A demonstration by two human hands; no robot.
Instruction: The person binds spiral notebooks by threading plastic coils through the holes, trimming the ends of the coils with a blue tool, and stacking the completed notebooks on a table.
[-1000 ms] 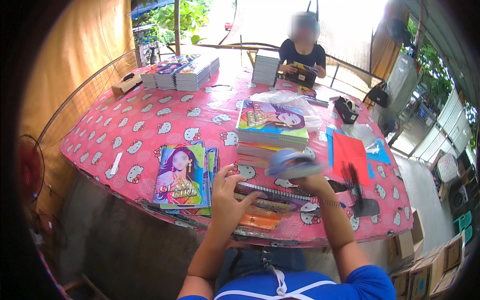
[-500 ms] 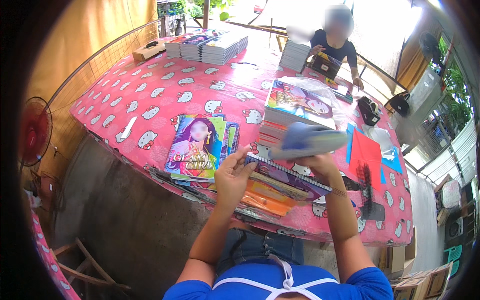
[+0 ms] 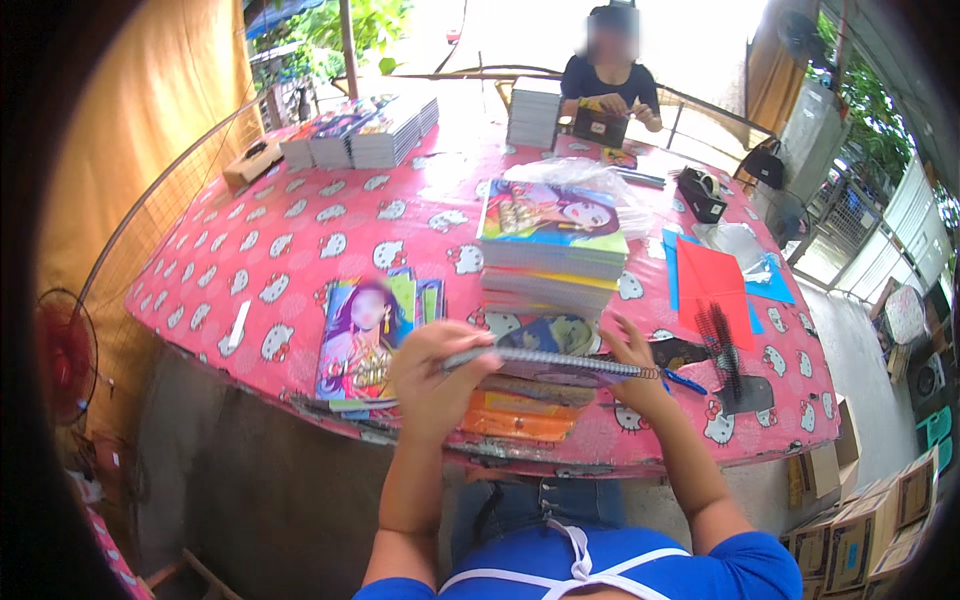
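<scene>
A spiral notebook (image 3: 560,362) is held nearly edge-on above the table's near edge, its wire coil upward and a loose coil end sticking out at the right. My left hand (image 3: 440,375) grips its left end, thumb and fingers closed over the coil side. Beside the right end is my right hand (image 3: 632,362), fingers apart, with nothing visible in them. Just left of its fingertips, a blue and pale patterned soft-looking item (image 3: 560,335) lies behind the notebook, partly hidden. A small pile of glossy-covered notebooks (image 3: 360,335) rests to my left hand's left.
A tall notebook stack (image 3: 550,255) stands beyond my hands. Right are red sheets (image 3: 715,290), black wire coils (image 3: 718,340) and a blue pen (image 3: 685,382). An orange packet (image 3: 520,418) lies at the near edge. Across the table, a person (image 3: 610,90) handles a dark box.
My right hand has let go of the blue patterned item, which now lies on the table. The notebook has tilted more level in my left hand. The view has shifted.
</scene>
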